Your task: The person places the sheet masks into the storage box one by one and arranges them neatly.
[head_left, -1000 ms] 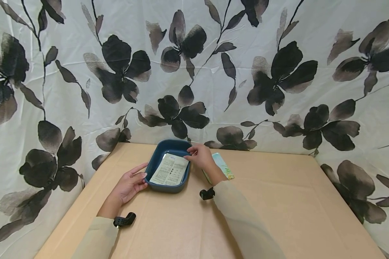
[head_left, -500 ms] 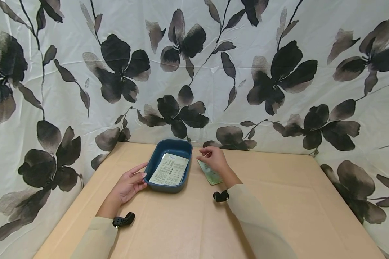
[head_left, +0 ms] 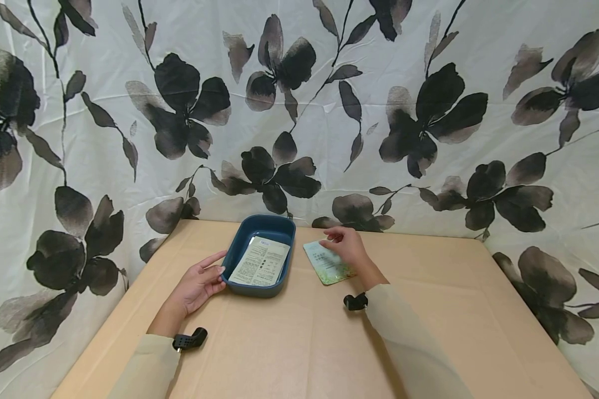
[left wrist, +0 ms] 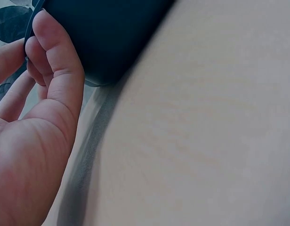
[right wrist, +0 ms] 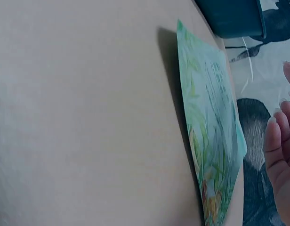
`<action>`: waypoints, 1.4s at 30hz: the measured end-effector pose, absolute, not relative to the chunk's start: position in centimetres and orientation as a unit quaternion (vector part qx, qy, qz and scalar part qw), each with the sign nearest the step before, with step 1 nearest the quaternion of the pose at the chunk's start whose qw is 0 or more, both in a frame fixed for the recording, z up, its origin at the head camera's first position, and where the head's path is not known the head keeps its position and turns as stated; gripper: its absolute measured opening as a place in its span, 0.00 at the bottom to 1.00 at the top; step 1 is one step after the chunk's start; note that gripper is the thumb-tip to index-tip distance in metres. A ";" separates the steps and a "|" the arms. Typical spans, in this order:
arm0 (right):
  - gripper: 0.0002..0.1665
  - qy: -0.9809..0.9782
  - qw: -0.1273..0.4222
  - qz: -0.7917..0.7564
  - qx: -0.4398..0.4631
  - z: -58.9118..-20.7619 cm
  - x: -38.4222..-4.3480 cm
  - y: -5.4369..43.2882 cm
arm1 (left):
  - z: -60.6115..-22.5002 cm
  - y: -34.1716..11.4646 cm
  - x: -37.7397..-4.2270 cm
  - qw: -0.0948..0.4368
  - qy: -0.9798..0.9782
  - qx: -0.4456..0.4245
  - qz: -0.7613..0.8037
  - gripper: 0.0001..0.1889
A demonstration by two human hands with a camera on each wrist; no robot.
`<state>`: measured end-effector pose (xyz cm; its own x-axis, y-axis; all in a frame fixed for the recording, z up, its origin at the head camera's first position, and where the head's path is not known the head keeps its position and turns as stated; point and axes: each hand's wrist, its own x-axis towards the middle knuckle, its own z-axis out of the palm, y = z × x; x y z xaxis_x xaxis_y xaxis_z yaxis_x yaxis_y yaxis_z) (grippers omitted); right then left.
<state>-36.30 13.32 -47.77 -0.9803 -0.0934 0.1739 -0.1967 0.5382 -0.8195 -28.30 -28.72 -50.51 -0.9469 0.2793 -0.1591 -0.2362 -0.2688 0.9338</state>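
A dark blue rectangular tray (head_left: 233, 259) stands near the table's back edge. Inside lies a pale flat packet (head_left: 260, 261) covered in small print. My left hand (head_left: 197, 289) holds the tray's near left corner; in the left wrist view the thumb and fingers (left wrist: 48, 30) meet at the rim of the tray (left wrist: 105, 37). To the tray's right, a light blue-green flat packet (head_left: 324, 265) with a leafy print lies on the table. Over its far right part hovers my right hand (head_left: 348, 244), fingers loosely bent and holding nothing. The right wrist view shows that packet (right wrist: 213, 113) apart from the fingers (right wrist: 274, 146).
A light tan table (head_left: 279, 349) spreads out toward me and to the right. Right behind its back edge hangs a white cloth (head_left: 349, 166) with dark flowers. Each wrist wears a small black camera; one is the left wrist camera (head_left: 191, 339).
My right hand has moved away from the tray, rightward over the blue-green packet, uncovering more of it. The printed packet stays in the tray. My left hand keeps its place at the corner.
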 end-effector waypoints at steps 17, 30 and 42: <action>0.26 -0.893 0.019 0.447 0.041 -48.7 -37.5 15.2 | -50.6 -28.8 -28.3 0.161 0.586 0.013 0.794 0.34; 0.28 -0.904 -0.011 0.426 -0.006 -49.0 -38.2 15.3 | -50.7 -29.0 -28.4 0.161 0.583 0.014 0.796 0.34; 0.30 -0.918 -0.033 0.394 -0.009 -49.1 -38.8 15.2 | -50.8 -28.9 -28.6 0.159 0.580 0.006 0.799 0.33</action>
